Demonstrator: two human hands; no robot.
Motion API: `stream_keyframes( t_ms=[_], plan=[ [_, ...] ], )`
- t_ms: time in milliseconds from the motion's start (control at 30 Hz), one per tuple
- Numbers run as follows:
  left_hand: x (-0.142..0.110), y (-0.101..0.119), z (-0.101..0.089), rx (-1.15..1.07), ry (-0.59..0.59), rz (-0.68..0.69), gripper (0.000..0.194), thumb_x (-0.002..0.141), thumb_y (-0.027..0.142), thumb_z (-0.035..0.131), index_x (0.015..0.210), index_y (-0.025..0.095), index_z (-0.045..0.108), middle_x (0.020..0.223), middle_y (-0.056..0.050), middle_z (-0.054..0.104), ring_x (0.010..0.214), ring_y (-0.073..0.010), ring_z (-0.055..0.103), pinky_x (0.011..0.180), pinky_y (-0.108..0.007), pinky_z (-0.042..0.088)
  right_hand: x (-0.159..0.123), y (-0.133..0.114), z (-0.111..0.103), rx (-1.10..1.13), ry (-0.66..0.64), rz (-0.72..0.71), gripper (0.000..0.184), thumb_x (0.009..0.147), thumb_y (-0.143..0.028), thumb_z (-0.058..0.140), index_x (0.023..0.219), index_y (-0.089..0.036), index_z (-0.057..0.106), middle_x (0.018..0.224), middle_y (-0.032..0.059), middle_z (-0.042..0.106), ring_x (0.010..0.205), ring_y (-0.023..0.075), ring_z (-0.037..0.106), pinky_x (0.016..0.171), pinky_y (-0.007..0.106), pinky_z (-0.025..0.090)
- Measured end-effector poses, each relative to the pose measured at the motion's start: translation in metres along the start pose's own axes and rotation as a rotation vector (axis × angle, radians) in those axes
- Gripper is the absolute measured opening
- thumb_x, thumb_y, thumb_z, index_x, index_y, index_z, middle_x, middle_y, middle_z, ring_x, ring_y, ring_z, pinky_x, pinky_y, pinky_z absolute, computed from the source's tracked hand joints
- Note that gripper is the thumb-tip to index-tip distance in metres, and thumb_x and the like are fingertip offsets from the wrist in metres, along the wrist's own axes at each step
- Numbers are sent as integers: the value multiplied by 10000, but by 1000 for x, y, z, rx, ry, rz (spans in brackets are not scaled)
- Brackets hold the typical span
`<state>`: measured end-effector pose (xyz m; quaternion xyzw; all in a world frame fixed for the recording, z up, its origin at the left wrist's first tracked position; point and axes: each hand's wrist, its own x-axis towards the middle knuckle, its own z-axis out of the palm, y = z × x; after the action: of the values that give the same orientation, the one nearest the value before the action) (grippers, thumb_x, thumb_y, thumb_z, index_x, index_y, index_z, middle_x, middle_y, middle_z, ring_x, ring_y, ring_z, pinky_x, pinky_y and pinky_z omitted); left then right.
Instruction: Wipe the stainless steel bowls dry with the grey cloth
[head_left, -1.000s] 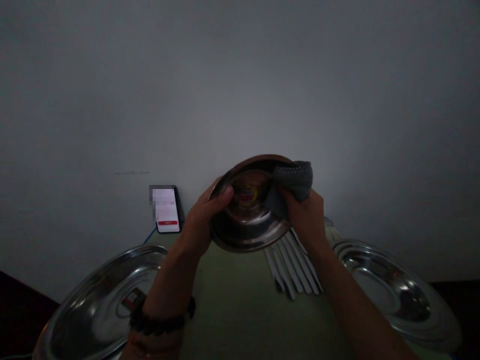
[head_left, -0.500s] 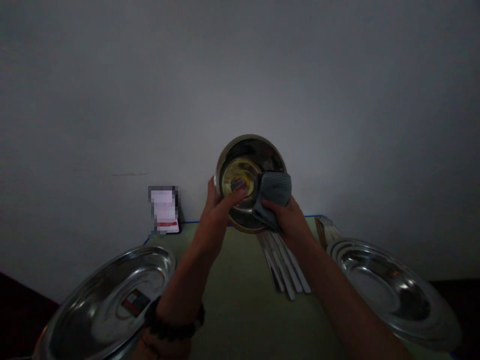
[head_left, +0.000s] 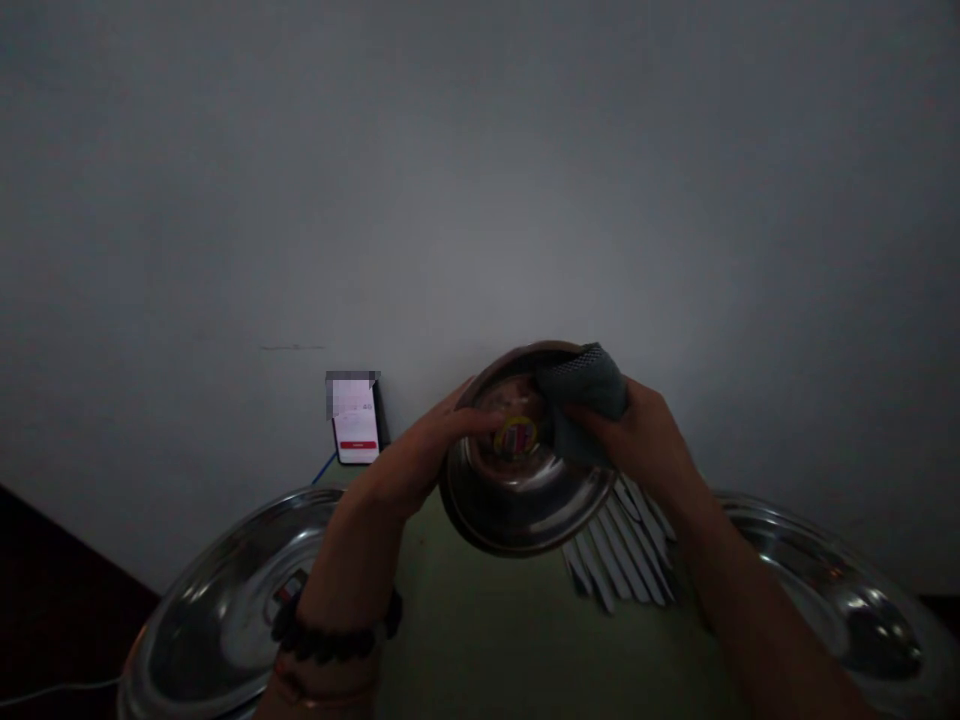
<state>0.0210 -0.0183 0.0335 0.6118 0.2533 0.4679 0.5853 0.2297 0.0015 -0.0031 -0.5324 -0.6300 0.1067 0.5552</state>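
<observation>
A shiny metal bowl (head_left: 517,510) with a round yellow-and-red label (head_left: 516,437) at its middle is held up tilted over the table. My left hand (head_left: 427,450) grips its left side, the thumb lying across the inside near the label and the other fingers hidden behind. In my right hand (head_left: 645,435) is a grey-green cloth (head_left: 589,395), pressed against the bowl's inner right side and folded over the rim. Below the bowl, several flat metal knives (head_left: 619,555) lie side by side on the green tabletop (head_left: 480,640).
To the left stands a large metal basin (head_left: 202,620) with a dark label inside. Stacked metal basins (head_left: 847,600) stand at the right. A phone (head_left: 358,425) with a lit screen leans against the grey wall (head_left: 480,180). A white cable (head_left: 60,690) runs at lower left.
Both hands have brought the bowl lower and slightly right, tilting it differently. The cloth has shifted to the upper right of the bowl, over its rim. The view has moved a little.
</observation>
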Motion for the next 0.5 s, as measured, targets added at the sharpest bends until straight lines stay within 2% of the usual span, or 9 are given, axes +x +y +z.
stream_keyframes(
  t_ms=[167, 300, 367, 500],
  plan=[
    [0, 2, 3, -41, 44, 78, 429, 740, 316, 671, 1141, 163, 674, 964, -101, 748, 1034, -319, 654, 875, -406, 532, -8, -5, 19, 79, 169, 8, 300, 755, -400, 636, 922, -151, 648, 847, 77, 698, 767, 220, 608, 692, 348, 465],
    [4, -3, 6, -31, 84, 138, 410, 749, 332, 673, 1127, 174, 674, 1093, -97, 718, 1141, -317, 597, 991, -420, 462, -5, 12, 33, 288, 180, 20, 317, 780, -377, 612, 1023, -174, 612, 1015, 92, 675, 907, 226, 602, 830, 387, 459],
    [6, -6, 11, -55, 100, 148, 428, 750, 337, 665, 1147, 178, 657, 1125, -97, 706, 1120, -322, 610, 990, -447, 464, -3, 20, 38, 359, 179, 37, 361, 771, -379, 627, 1073, -183, 601, 1075, 93, 661, 960, 231, 594, 885, 407, 443],
    [11, -11, 22, -120, 229, 242, 407, 775, 350, 630, 1147, 185, 644, 1129, -74, 704, 1090, -313, 628, 941, -450, 509, -15, 21, 56, 501, 245, 167, 451, 751, -413, 650, 1130, -181, 574, 1137, 100, 652, 1035, 239, 589, 918, 414, 443]
  ],
)
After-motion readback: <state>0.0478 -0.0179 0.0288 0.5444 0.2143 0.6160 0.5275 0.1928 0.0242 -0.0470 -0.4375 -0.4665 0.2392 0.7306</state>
